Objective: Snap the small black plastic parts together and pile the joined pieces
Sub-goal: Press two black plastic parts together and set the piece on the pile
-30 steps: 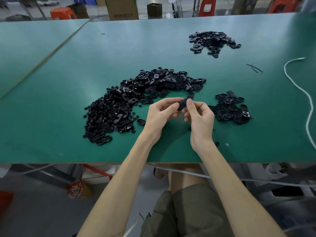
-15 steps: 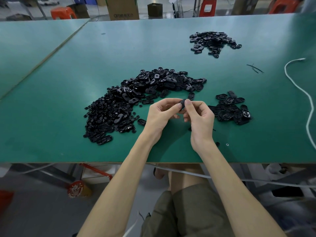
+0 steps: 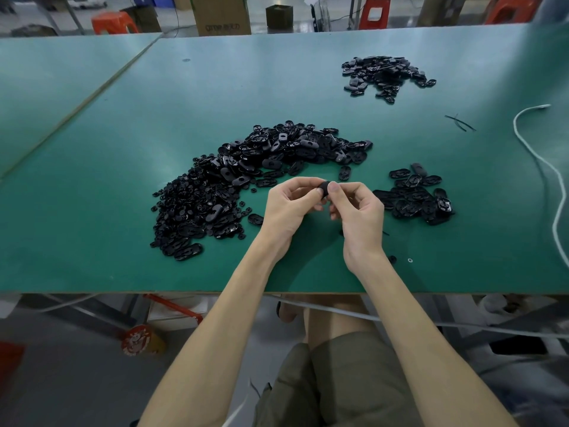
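My left hand (image 3: 288, 208) and my right hand (image 3: 357, 212) meet above the green table (image 3: 92, 241), both pinching one small black plastic part (image 3: 324, 189) between thumbs and forefingers. Fingers hide most of the part. A large curved heap of loose black parts (image 3: 234, 177) lies left of and behind my hands. A smaller pile of black pieces (image 3: 415, 195) sits just right of my right hand. Another pile (image 3: 385, 77) lies far back on the right.
A white cord (image 3: 551, 180) snakes along the table's right side. Thin black strips (image 3: 460, 122) lie near it. Tiny loose bits (image 3: 392, 258) rest by the front edge. Cardboard boxes (image 3: 221, 13) and orange stools (image 3: 112, 21) stand beyond the table.
My fingers have closed tighter round the black part, so less of it shows. Both hands stay in about the same place.
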A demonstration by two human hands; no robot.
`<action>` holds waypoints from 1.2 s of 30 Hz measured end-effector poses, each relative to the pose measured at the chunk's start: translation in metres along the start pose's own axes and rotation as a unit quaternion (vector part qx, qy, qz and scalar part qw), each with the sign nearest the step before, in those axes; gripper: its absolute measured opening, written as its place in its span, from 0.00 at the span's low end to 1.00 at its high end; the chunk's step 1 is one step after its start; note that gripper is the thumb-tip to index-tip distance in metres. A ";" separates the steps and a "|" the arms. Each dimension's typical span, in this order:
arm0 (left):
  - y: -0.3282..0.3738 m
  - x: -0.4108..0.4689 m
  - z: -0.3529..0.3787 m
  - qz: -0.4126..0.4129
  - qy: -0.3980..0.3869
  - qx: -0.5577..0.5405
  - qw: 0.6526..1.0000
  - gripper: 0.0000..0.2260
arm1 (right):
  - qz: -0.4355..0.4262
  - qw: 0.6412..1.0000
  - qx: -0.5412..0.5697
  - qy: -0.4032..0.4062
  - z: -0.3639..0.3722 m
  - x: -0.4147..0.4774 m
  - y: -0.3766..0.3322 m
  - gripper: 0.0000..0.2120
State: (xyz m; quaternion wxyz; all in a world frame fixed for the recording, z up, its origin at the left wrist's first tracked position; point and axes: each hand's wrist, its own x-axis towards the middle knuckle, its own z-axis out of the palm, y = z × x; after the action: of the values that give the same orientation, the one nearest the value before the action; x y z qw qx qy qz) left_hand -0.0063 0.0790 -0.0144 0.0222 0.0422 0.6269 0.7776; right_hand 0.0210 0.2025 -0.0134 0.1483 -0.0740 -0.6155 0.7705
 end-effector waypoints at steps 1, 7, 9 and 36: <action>0.000 0.000 0.000 -0.002 0.006 0.002 1.000 0.05 | -0.001 1.000 -0.001 -0.003 0.000 0.000 0.000 0.05; 0.001 -0.001 0.000 0.000 0.015 0.016 1.000 0.05 | 0.001 1.000 -0.004 -0.005 0.000 -0.001 -0.001 0.05; 0.000 -0.001 0.001 0.006 0.019 0.026 0.999 0.06 | 0.001 1.000 -0.009 -0.006 0.000 -0.001 -0.001 0.05; 0.029 0.012 0.042 0.129 0.025 0.167 0.977 0.07 | 0.012 0.999 -0.023 0.029 0.003 0.003 0.002 0.05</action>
State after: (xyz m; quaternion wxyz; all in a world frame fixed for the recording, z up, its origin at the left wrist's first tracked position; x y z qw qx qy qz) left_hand -0.0134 0.1149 0.0235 -0.1018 0.1064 0.7375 0.6591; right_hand 0.0167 0.2000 -0.0140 0.1551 -0.1075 -0.6276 0.7553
